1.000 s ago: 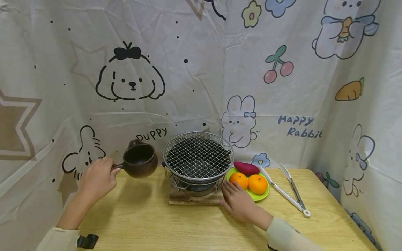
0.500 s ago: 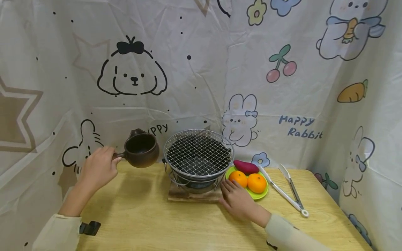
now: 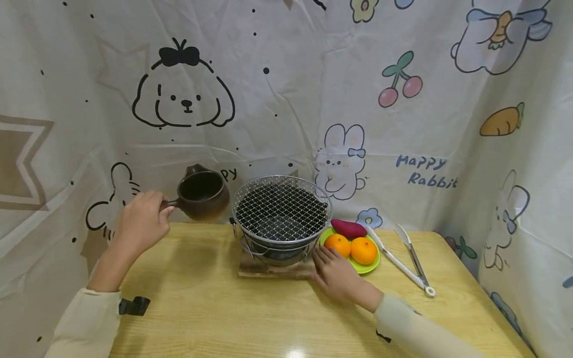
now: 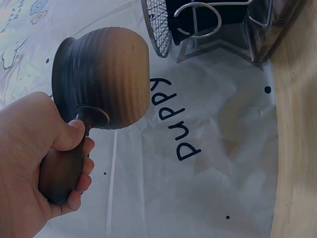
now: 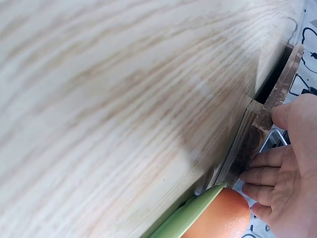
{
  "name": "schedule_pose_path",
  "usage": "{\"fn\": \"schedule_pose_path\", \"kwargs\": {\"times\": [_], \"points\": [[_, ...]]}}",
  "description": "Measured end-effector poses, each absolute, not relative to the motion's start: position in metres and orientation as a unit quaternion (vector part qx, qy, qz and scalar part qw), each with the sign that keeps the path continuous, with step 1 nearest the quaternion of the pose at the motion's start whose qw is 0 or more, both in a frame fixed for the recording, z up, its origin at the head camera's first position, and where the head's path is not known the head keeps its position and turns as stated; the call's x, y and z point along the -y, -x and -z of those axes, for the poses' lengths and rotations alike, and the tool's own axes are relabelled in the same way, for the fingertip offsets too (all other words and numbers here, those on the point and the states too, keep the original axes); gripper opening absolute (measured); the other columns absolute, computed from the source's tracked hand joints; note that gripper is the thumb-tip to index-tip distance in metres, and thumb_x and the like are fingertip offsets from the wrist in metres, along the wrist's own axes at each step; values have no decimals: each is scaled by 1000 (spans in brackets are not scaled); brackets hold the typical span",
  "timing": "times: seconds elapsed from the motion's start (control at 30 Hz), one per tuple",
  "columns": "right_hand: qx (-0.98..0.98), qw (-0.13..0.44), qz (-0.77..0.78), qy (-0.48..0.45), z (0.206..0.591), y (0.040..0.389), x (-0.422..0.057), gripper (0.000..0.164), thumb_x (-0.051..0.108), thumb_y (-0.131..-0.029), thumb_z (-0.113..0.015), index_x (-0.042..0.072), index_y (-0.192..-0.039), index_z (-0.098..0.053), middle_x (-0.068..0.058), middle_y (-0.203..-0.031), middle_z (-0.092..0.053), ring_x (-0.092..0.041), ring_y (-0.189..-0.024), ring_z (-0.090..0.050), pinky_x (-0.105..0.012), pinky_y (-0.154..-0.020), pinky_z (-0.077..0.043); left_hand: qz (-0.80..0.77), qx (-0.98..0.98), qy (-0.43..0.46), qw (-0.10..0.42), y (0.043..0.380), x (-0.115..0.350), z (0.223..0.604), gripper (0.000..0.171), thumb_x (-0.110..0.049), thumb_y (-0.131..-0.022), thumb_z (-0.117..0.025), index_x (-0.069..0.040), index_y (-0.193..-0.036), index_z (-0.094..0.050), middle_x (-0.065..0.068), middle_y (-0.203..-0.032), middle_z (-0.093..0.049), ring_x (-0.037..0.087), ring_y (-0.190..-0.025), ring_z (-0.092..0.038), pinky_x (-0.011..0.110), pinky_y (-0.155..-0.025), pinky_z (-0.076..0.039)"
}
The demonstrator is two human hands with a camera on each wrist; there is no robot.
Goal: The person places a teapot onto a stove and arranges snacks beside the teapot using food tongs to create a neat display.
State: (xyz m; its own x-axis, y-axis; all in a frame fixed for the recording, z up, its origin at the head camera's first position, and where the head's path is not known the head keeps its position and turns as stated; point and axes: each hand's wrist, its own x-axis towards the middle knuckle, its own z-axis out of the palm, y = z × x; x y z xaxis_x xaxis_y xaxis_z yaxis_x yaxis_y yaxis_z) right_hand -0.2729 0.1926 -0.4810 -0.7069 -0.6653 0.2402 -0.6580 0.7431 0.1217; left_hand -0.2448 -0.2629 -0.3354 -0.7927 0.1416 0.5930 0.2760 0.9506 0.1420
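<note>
Left grip: left hand (image 3: 143, 219) clenched round the straight handle (image 4: 62, 171) of a dark brown, round-bellied ceramic pot (image 3: 205, 201).
Pot: just right of the left hand, held clear of the surface, opening facing up.
Right grip: right hand (image 3: 335, 276) grasping nothing, fingers extended at the right end of a brown wooden board (image 3: 268, 271).
Grill: round silver mesh-topped grill (image 3: 282, 214) on the board, between the hands.
Plate: round lime-green plate (image 3: 368, 270) just right of the right hand; carries two oranges (image 3: 363, 250) and a purple sweet potato (image 3: 349, 228).
Tongs: white-and-silver metal tongs (image 3: 403, 266), spread, farther right of the right hand.
Table: pale yellow wood-grain tabletop (image 3: 250, 318) below both hands; soft shadow (image 3: 192, 253) under the pot, glare spot (image 3: 294, 353) at the near side, between the hands.
Room: wrinkled off-white printed cloth (image 3: 282, 134) behind and beside both hands; puppy head print (image 3: 185, 107) above the left hand, blue "Happy Rabbit" lettering (image 3: 427, 171) up and right of the right hand.
</note>
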Motion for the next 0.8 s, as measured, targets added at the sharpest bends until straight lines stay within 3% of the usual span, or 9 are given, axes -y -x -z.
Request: {"fn": "schedule_pose_path", "kwargs": {"times": [0.47,0.8], "points": [[922,140,37,-359,479,274,-190,55,34,-103,-55,-9,-138,-58,-25,-143,-59,-41,-136,-55,-54,-116,-40,115,940,127,295,253,254,324,20,-11,-97,-65,9,-101,-64,22,-92,-63,38,-82,-57,53,-69,-49],[924,141,31,-353,476,269,-188,54,33,-102,-56,-9,-137,-59,-25,-143,-59,-41,-135,-55,-54,-116,-41,107,928,141,327,264,250,312,20,-11,-96,-66,9,-101,-65,22,-93,-64,39,-82,-58,54,-68,-50]]}}
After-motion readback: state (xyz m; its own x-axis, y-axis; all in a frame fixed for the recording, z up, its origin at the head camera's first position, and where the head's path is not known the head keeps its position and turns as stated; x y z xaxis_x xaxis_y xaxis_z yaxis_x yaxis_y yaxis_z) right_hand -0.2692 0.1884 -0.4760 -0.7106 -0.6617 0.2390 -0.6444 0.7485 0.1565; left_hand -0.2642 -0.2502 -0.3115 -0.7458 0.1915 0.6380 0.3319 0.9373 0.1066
